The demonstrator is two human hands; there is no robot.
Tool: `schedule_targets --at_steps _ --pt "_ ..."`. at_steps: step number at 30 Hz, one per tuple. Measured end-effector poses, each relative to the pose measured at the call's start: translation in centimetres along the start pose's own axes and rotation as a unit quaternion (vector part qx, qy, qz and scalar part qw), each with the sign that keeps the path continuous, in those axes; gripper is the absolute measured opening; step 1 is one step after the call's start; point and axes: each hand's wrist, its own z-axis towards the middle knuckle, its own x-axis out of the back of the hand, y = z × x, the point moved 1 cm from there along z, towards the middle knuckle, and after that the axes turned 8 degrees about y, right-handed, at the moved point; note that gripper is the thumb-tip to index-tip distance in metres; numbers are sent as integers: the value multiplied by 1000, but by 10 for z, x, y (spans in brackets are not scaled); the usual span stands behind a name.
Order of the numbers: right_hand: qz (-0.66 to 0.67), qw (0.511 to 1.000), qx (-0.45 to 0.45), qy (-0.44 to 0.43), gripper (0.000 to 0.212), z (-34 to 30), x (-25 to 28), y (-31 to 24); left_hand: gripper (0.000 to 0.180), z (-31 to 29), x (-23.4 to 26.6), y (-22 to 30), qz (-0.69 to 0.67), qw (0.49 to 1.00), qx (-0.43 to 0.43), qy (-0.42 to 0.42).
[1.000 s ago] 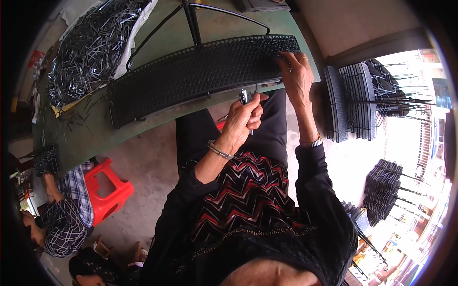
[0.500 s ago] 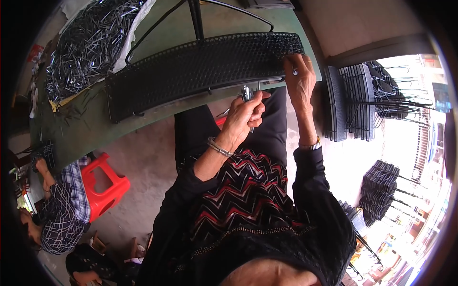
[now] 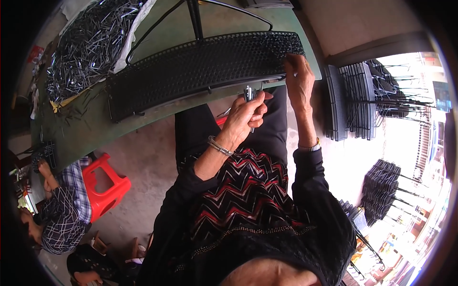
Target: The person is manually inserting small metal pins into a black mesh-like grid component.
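A long black perforated metal rack (image 3: 205,62) lies across the table, with thin black bars rising from its far side. Below its near edge, my left hand (image 3: 245,114) is closed around a few slim, shiny metal strips (image 3: 248,93), whose ends stick out above and below the fist. My right hand (image 3: 300,86) is at the rack's right end, thumb and fingers pinched together against the near corner. Whatever those fingertips hold is too small or too hidden to make out.
A heap of dark metal strips (image 3: 93,47) fills a white sack at the table's (image 3: 78,138) far left. A red plastic stool (image 3: 107,186) and a person (image 3: 67,209) are at the left. Stacked black racks (image 3: 350,102) stand on the right, with more (image 3: 379,190) lower down.
My right fingers have shifted slightly at the rack's corner, and the shiny bit that showed beside them is out of sight. My left hand has barely moved.
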Motion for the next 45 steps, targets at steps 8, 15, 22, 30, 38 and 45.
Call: schedule_targets --at_steps 8,15,22,30,38,45 --pt "24 995 -70 -61 21 -10 15 -20 31 1 -3 1 23 1000 -7 2" --pt "288 878 -270 -271 17 -29 32 -22 23 2 -10 -3 59 998 -29 -18" --pt "41 988 -149 11 11 -15 42 -31 33 10 -4 -7 46 999 -20 20" --pt "-12 994 -19 104 8 -3 14 3 29 12 -3 -10 -23 999 1 23" --pt "10 996 -34 84 9 -6 12 2 26 11 0 -10 -23 1000 9 6" --pt "-72 996 12 53 9 -5 9 -4 31 6 -3 -7 -4 999 18 43"
